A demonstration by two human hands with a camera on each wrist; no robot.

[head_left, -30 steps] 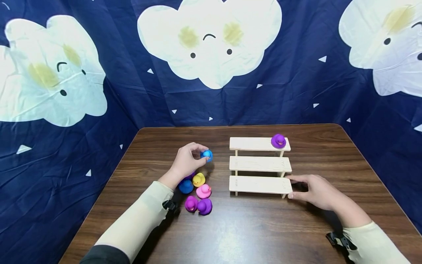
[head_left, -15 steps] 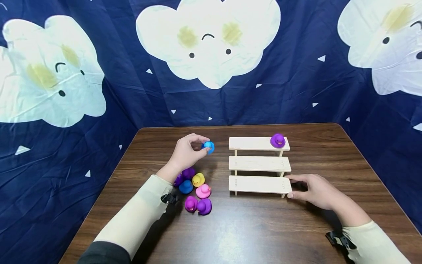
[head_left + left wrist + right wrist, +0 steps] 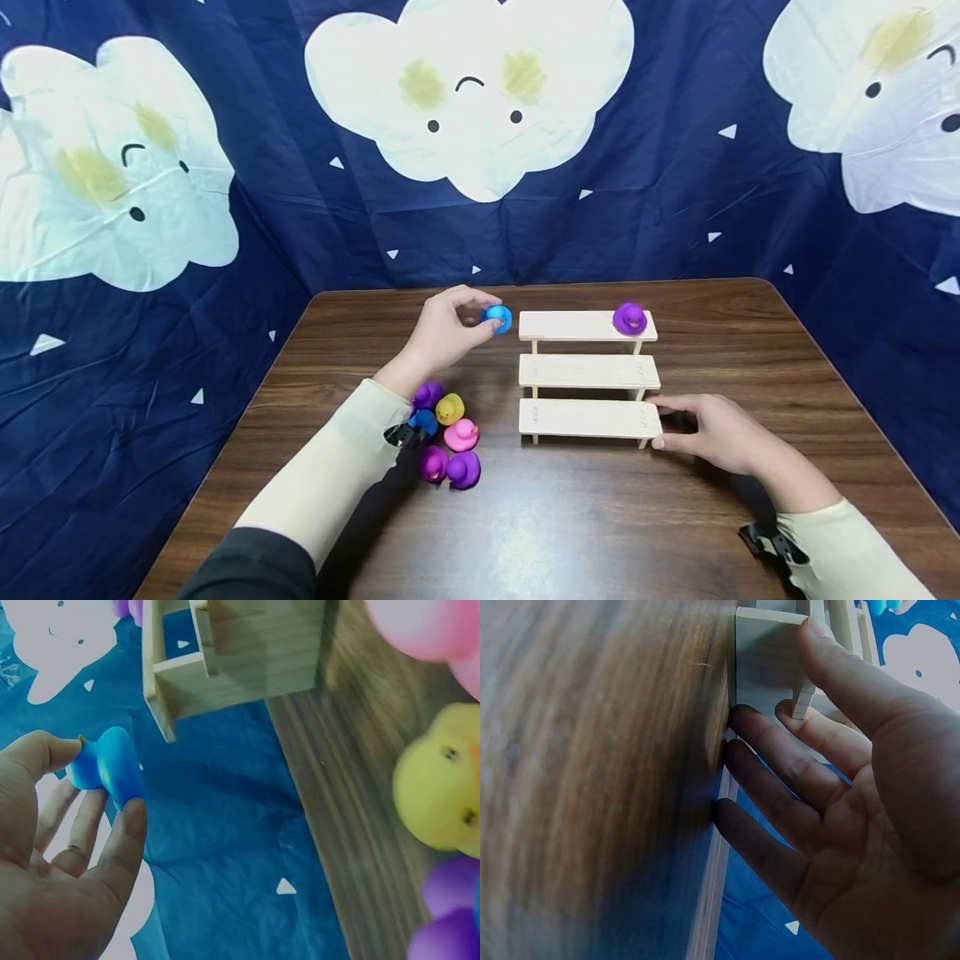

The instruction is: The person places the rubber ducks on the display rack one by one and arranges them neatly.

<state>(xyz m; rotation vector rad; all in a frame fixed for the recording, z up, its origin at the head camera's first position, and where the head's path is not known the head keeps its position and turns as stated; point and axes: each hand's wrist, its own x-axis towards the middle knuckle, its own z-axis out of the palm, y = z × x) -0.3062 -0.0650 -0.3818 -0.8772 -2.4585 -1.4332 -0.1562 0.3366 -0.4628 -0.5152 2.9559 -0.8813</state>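
My left hand [image 3: 452, 327] pinches a blue rubber duck [image 3: 498, 317] between thumb and fingertips, just left of the top step of a wooden three-step stand [image 3: 588, 417]. The left wrist view shows the blue duck [image 3: 112, 765] side-on, held at the fingertips over the backdrop. A purple duck [image 3: 630, 318] sits on the right end of the top step. With thumb and index finger, my right hand [image 3: 716, 433] grips the right end of the lowest step. In the right wrist view the other fingers of that hand [image 3: 840, 795] reach down to the table.
Left of the stand, a cluster of rubber ducks rests on the wooden table [image 3: 570, 525]: a yellow duck [image 3: 450, 409], a pink duck [image 3: 461, 435], a blue duck [image 3: 424, 422] and several purple ones. A blue cloth backdrop [image 3: 450, 233] with clouds rises behind the table.
My left hand has carried the blue duck away from the cluster, farther back and to the right, close to the top step. The right hand stays at the lowest step.
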